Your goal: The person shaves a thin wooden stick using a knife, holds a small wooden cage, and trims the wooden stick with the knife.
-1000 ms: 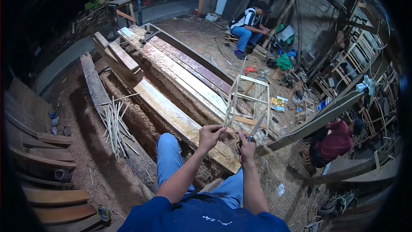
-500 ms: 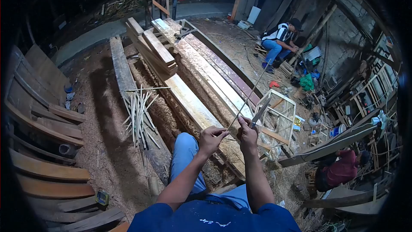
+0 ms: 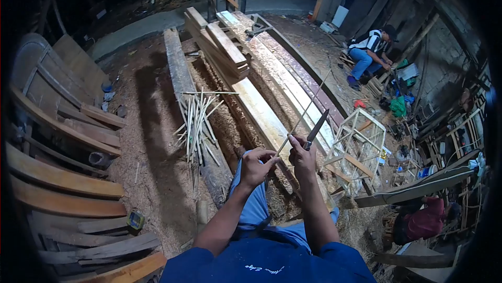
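Note:
My left hand [image 3: 257, 167] pinches the lower end of a long thin stick [image 3: 305, 111] that slants up to the right. My right hand [image 3: 303, 156] is closed on the handle of a knife [image 3: 318, 127], whose blade points up and right. The stick passes by the thumb of that hand, close to the knife. To the left of my hands, a pile of thin sticks [image 3: 197, 126] lies on a weathered plank [image 3: 179, 66].
Long light boards [image 3: 256, 108] and stacked short boards [image 3: 226, 43] stretch ahead. A wooden frame [image 3: 357, 147] stands at right. A person [image 3: 367, 53] sits at the upper right; another person [image 3: 424, 221] is at the lower right. Curved wood pieces [image 3: 68, 178] line the left.
The view has shifted, so the surroundings appear farther right. The knife has swung away from the stick, showing its blade more broadly. Both hands keep their hold.

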